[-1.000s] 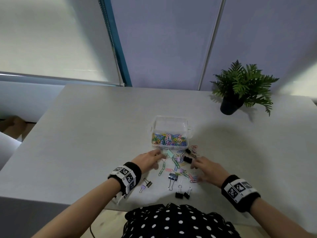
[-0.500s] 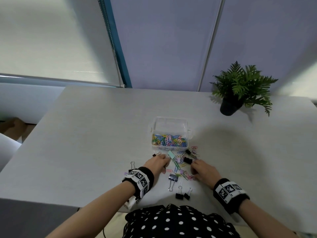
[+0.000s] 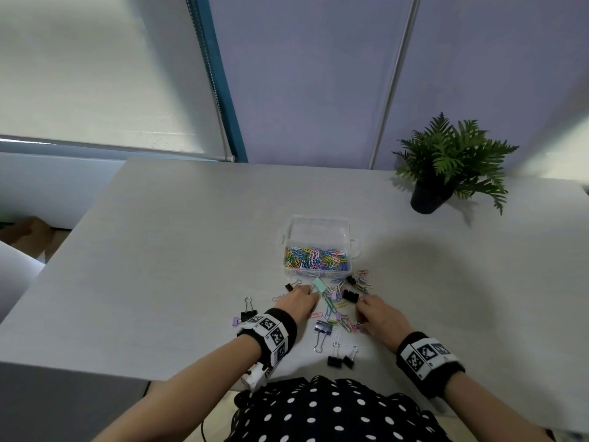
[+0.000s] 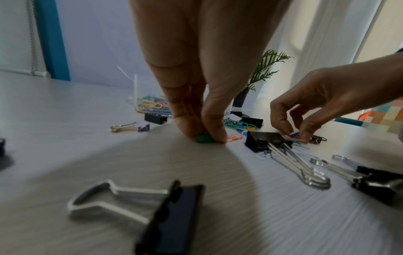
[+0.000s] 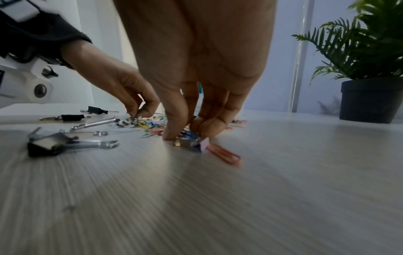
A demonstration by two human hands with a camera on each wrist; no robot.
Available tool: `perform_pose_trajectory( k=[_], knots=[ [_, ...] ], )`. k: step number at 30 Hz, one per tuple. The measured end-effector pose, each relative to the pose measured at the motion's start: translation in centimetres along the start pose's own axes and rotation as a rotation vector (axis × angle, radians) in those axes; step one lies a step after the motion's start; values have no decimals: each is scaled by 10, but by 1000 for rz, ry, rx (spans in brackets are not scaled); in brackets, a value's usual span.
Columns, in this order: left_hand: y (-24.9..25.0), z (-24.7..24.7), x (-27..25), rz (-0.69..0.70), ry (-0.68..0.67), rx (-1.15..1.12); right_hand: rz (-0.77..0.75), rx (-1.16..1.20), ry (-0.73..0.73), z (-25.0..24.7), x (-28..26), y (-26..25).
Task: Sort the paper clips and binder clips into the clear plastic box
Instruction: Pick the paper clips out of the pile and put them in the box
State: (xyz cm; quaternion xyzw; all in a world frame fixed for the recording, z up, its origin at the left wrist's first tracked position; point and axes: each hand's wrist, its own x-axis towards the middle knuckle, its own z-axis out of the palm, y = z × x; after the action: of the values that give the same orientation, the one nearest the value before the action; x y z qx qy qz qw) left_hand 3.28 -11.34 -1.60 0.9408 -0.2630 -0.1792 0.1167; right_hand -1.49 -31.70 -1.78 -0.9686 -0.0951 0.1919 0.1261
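Note:
The clear plastic box (image 3: 318,224) stands mid-table, its near compartment full of coloured paper clips (image 3: 315,258). In front of it lies a loose pile of paper clips (image 3: 334,309) and black binder clips (image 3: 350,295). My left hand (image 4: 205,136) points fingers-down at the pile's left edge, thumb and finger pinching a green paper clip (image 4: 203,139) against the table. My right hand (image 5: 187,133) pinches a blue paper clip (image 5: 189,134) at the pile's right side. A lilac binder clip (image 5: 196,144) and an orange paper clip (image 5: 224,153) lie just in front of it.
A potted fern (image 3: 446,167) stands at the back right of the table. More black binder clips lie near the front edge (image 3: 341,358) and left of my left wrist (image 3: 248,309). A mint binder clip (image 3: 318,284) sits by the box's front wall.
My left hand has shifted slightly right into the pile. Both hands' fingers have gone from spread over the clips to curled down, pinching single paper clips.

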Motion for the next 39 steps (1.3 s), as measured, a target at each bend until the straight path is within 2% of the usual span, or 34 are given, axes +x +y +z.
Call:
perform_pose_trajectory(
  k=[9, 12, 22, 25, 30, 32, 35, 39],
  knots=[
    [-1, 7, 11, 318, -118, 31, -4, 2, 59, 4, -2, -1],
    [-3, 10, 9, 346, -92, 116, -4, 7, 53, 3, -2, 1],
    [-3, 7, 6, 293, -73, 201, -46, -12, 26, 1, -5, 2],
    [-9, 6, 5, 224, -35, 56, -36, 125, 32, 3, -3, 7],
    [-12, -30, 14, 44, 8, -336, 66, 615, 126, -21, 6, 9],
    [-11, -49, 24, -17, 51, -414, 71, 771, 186, -40, 15, 4],
    [-7, -71, 44, -86, 126, -474, 64, 831, 279, -66, 39, -4],
    [-3, -81, 71, -144, 143, -513, 122, 828, 371, -83, 72, -13]
  ],
)
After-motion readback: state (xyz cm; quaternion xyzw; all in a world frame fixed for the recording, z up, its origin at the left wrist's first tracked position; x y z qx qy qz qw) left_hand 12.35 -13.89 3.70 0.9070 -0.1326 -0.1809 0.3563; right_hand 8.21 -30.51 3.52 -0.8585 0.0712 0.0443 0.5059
